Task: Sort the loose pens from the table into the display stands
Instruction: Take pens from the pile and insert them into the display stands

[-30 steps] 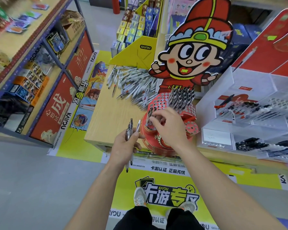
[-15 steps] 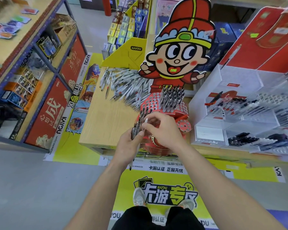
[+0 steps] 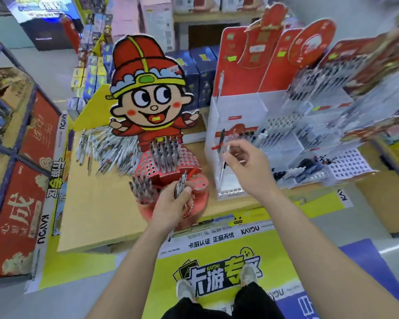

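Right hand (image 3: 247,163), one pen (image 3: 222,170); left hand (image 3: 171,207), several pens (image 3: 181,183)

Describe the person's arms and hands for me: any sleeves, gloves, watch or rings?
The left hand and right hand wear no gloves, and no ring, watch or bracelet shows, though the frame is somewhat blurred. Both arms are uncovered right to the picture's edge, with no sleeve in view. Lower down are black trousers and pale trainers.
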`<state>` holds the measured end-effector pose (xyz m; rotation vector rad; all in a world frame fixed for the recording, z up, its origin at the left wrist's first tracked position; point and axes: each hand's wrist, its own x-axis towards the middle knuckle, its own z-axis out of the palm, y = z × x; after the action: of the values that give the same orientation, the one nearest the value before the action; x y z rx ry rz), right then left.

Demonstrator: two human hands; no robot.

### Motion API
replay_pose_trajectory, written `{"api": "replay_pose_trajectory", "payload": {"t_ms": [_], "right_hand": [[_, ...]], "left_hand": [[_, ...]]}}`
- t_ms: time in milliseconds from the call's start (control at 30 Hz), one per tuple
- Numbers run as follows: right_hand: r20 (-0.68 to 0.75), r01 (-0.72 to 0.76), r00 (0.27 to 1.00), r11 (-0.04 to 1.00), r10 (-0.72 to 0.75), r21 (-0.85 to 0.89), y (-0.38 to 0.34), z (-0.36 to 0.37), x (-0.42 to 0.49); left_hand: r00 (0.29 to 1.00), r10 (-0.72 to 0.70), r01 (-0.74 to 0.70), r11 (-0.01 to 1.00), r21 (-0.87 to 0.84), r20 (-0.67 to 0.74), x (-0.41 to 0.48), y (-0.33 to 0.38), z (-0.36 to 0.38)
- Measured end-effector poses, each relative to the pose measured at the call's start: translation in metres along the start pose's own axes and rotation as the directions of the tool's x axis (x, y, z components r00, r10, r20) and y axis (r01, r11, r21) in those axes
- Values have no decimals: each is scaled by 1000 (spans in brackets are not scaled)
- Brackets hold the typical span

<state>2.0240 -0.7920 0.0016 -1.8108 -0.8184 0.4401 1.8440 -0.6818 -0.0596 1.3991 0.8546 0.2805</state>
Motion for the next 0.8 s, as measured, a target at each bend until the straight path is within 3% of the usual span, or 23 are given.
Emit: {"api": "replay_pose_trajectory", "payload": {"t_ms": [167, 267, 433, 533, 800], "right_hand": [[-245, -90, 966, 996, 82, -21, 46, -117, -18], [-319, -137, 941, 990, 116, -45, 80, -188, -23], [-390, -191, 908, 980, 155, -56, 142, -298, -12], [-419, -218, 893, 973, 165, -81, 184, -356, 4], [-398, -289, 889, 952, 227, -103, 279, -448, 73]], "left_hand": [[969, -7, -13, 997, 79, 248, 29, 21, 120], [953, -25, -9, 994, 112, 301, 41, 36, 196], [940, -127, 118, 992, 45, 317, 60, 56, 317], [950, -118, 92, 990, 103, 288, 70, 64, 376], [958, -174, 137, 975, 173, 226, 108, 57, 470]]}}
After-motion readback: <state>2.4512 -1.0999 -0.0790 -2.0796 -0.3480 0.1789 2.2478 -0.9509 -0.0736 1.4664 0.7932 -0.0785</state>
